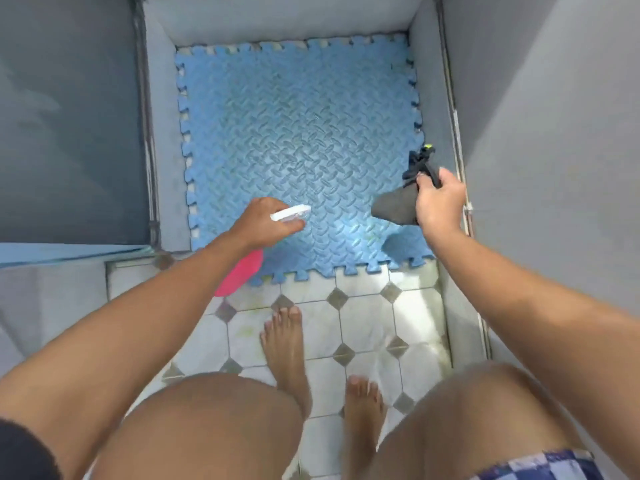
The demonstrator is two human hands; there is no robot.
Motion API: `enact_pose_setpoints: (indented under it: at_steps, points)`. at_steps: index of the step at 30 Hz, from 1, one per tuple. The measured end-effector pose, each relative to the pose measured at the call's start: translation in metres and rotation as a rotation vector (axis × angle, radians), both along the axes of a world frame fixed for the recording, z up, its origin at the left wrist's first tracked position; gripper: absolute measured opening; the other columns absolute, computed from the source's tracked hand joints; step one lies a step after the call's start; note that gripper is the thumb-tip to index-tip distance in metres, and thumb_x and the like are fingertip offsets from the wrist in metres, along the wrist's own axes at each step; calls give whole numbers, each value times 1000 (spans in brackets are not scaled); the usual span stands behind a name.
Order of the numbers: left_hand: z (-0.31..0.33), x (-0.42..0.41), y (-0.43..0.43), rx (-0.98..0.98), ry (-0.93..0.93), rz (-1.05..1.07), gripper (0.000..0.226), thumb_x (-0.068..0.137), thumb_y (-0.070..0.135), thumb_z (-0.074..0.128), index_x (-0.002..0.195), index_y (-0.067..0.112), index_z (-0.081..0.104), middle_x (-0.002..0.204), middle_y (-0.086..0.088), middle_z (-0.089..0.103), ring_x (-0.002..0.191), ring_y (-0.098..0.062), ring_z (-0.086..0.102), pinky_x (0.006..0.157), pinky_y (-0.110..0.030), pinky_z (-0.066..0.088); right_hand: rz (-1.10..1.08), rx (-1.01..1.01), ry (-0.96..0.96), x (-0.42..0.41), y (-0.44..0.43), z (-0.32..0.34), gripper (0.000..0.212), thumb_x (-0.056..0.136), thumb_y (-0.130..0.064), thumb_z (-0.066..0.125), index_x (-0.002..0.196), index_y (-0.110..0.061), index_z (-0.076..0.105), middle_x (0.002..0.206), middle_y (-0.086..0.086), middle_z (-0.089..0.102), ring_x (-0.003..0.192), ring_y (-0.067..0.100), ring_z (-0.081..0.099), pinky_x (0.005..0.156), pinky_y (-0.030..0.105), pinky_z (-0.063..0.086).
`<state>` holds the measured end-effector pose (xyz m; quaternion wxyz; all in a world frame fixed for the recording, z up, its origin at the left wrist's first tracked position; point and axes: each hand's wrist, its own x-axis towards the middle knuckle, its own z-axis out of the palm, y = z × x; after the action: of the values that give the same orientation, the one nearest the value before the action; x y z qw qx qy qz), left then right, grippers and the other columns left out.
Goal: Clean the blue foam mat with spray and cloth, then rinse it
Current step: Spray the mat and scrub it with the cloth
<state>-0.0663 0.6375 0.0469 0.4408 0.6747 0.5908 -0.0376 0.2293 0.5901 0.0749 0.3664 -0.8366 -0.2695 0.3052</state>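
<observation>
Item: blue foam mat (pixel 301 140), jigsaw edges, flat on floor btwn grey walls (pixel 554 133); near edge meets tiled floor (pixel 363 327).
L hand (pixel 259 220): fingers curled round spray bottle (pixel 291 213), white head over mat, pink body below wrist.
R hand (pixel 440 202): fingers + thumb pinching bunched dark cloth (pixel 394 209), above mat's right edge.
Bare feet (pixel 284 344) on tiles.

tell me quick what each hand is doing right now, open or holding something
Left hand: closed, gripping the pink plastic spray bottle with a white trigger head.
Right hand: closed, gripping the dark grey cloth.
</observation>
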Motion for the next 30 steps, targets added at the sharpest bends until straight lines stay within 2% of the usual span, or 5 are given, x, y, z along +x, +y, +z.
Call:
enact_pose_setpoints:
  at_steps: [6,12,21,27,30]
  points:
    - [-68,17,51,143,28,-13,48,73,66,74,61,24,55,62,7,59,70,-23,59,63,-32,39,161,44,-189,17,78,-65,26,83,-19,51,98,-14,71,83,-1,65,88,26,60,82,35,50]
    - [-87,28,72,58,-122,-99,52,68,59,79,68,8,71,58,-5,70,54,-13,58,61,-31,46,180,27,-302,55,97,-91,34,88,-13,47,113,-17,70,106,12,71,99,32,64,83,31,50]
    - [-80,22,38,160,-244,-261,50,78,40,86,59,17,47,52,10,43,51,-8,38,57,-30,33,165,-26,-306,83,74,-91,35,94,-14,46,121,-19,67,115,13,68,108,33,60,89,28,46]
    - [-64,33,46,283,-284,6,53,76,46,87,58,13,49,52,4,45,51,-14,41,54,-30,30,243,-41,-349,94,69,-86,38,94,-9,43,124,-17,65,118,15,66,100,28,55,86,24,41]
    - [-59,43,48,225,-315,-60,49,77,42,88,65,7,55,57,1,50,53,-12,43,57,-29,32,281,-61,-370,95,64,-85,42,94,-6,42,129,-17,63,121,14,65,101,27,54,87,22,38]
